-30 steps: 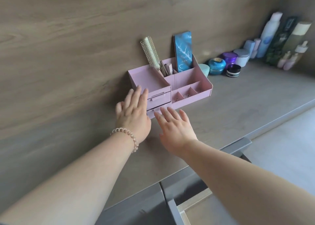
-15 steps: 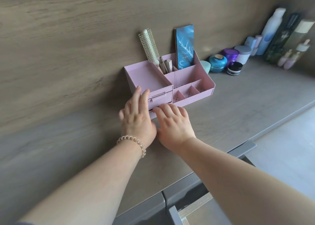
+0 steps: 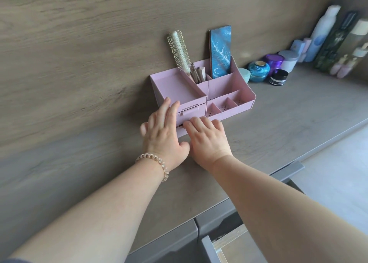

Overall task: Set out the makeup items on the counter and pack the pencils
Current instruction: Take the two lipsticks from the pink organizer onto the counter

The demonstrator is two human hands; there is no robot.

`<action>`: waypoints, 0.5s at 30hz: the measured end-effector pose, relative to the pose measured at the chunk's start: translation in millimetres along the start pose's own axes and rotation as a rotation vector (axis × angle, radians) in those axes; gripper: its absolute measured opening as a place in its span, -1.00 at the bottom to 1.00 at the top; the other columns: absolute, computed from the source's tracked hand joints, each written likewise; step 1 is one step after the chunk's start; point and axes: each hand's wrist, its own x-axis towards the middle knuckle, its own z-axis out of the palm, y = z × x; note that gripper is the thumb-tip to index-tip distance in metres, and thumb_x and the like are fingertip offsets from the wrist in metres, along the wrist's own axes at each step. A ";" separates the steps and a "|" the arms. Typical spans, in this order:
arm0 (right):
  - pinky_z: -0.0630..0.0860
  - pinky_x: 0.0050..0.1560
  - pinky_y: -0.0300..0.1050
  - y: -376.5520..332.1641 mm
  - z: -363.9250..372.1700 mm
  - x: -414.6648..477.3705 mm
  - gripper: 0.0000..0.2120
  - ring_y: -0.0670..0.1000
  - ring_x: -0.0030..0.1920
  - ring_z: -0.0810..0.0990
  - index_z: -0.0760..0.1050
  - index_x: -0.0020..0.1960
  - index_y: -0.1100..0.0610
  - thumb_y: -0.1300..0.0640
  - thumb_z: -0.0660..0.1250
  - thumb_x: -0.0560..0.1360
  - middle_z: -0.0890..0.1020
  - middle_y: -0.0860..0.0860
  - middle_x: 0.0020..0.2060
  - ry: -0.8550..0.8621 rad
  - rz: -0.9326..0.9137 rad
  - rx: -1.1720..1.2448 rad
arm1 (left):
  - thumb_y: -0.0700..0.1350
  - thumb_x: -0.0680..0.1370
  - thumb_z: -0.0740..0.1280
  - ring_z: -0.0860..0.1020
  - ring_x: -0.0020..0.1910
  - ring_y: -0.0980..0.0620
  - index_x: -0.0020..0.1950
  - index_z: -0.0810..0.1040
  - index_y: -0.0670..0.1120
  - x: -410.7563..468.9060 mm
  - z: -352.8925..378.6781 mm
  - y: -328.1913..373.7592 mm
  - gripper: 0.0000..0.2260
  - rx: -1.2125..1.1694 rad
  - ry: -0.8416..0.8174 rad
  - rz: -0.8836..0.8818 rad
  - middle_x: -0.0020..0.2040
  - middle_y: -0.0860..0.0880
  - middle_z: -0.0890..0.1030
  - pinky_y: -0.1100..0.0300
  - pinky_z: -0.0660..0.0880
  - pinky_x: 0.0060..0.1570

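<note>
Barely started tbh: both hands, left (image 3: 163,135) and right (image 3: 207,141), lay flat and unclenched against the organizer (image 3: 229,87) drawers, pencils (image 3: 196,74) unpacked.

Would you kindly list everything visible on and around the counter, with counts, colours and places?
Organizer: one, pink, against the wall.
Round hairbrush: one, cream, upright in the organizer's back.
Pencils: a few, beige, beside the brush.
Palette: one, blue, standing in the back compartment.
Jars: about five, teal, purple, white, black, pale green, right of the organizer.
Bottles: several, white, dark green, pink, far right.
Counter: one, grey-brown.
Cabinet drawer: one, grey, open below.
Bracelet: one, beige, left wrist.
Left hand: on the organizer's small drawers.
Right hand: at the lower drawer.
</note>
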 end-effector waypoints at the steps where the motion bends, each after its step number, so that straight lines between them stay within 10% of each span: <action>1: 0.40 -0.09 -0.01 0.3 -2.1 1.7 -0.68 0.13 -0.06 0.53 0.49 0.05 0.11 0.17 0.34 0.29 0.57 0.02 -0.08 0.002 -0.012 -0.010 | -0.03 0.09 0.29 0.28 0.28 -0.02 0.42 0.16 0.09 0.0 -1.0 0.8 -0.12 0.003 -0.010 -0.003 0.50 0.05 0.21 -0.04 0.31 0.14; 15: 0.46 -0.12 0.00 -0.5 -10.2 -0.8 -0.83 0.14 -0.24 0.52 0.44 -0.25 0.08 0.19 0.39 0.20 0.51 0.00 -0.34 0.098 -0.032 0.029 | 0.11 0.18 0.34 0.20 0.35 0.00 0.44 0.08 0.14 -0.6 -9.5 0.1 -0.14 0.039 -0.103 -0.022 0.52 0.09 0.13 -0.05 0.24 0.17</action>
